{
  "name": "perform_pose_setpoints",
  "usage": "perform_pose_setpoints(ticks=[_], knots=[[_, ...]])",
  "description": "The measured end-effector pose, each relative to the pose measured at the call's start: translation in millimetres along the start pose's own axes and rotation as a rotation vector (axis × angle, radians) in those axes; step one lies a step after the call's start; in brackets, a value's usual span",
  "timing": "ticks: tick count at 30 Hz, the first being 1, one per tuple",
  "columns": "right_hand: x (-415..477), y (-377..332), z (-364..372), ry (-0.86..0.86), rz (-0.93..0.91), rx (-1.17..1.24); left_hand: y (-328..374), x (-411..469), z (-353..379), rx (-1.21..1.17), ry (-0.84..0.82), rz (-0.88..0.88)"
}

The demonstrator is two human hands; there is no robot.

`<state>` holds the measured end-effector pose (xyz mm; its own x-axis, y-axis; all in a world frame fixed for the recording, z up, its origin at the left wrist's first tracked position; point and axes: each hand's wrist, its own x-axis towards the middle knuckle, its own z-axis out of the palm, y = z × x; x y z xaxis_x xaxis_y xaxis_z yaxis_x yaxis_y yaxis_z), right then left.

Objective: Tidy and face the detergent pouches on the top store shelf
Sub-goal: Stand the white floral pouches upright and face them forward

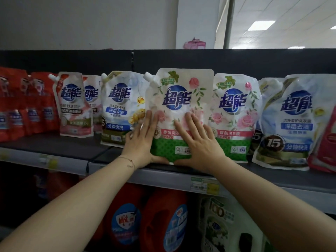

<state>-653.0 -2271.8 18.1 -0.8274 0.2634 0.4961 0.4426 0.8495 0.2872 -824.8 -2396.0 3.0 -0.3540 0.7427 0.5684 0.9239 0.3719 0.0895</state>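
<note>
A rose-and-green detergent pouch (179, 99) stands upright at the front of the top shelf (60, 142), label facing me. My left hand (141, 140) lies flat along its left edge with fingers straight and the thumb under its bottom. My right hand (198, 142) presses flat on its lower front, thumb also under the bottom edge. A matching rose pouch (236, 113) stands just to the right, partly behind. A blue-and-white pouch (119, 106) stands to the left, tilted a little.
More pouches line the shelf: pink ones (72, 104) and red ones (23, 104) at the left, a large blue one (289, 120) and a red-edged one (325, 142) at the right. Red jugs (163, 220) stand on the lower shelf. Price tags (204, 185) sit on the shelf rail.
</note>
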Motion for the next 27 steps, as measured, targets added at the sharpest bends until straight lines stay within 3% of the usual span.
perform_pose_setpoints(ticks=[5, 10, 15, 19, 27], knots=[[1, -8, -15, -0.003, 0.038, 0.047, -11, 1, -8, 0.022, -0.013, 0.063], [11, -43, -32, 0.349, -0.122, 0.086, -46, -18, -33, -0.092, 0.341, 0.284], [47, -95, -41, 0.315, -0.296, 0.134, -92, -24, -42, 0.018, 0.219, 0.206], [84, -121, -48, 0.239, -0.219, 0.221, -128, -20, -58, 0.056, 0.098, 0.142], [122, -161, -37, 0.164, -0.069, 0.401, -196, -13, -69, 0.043, 0.108, 0.054]])
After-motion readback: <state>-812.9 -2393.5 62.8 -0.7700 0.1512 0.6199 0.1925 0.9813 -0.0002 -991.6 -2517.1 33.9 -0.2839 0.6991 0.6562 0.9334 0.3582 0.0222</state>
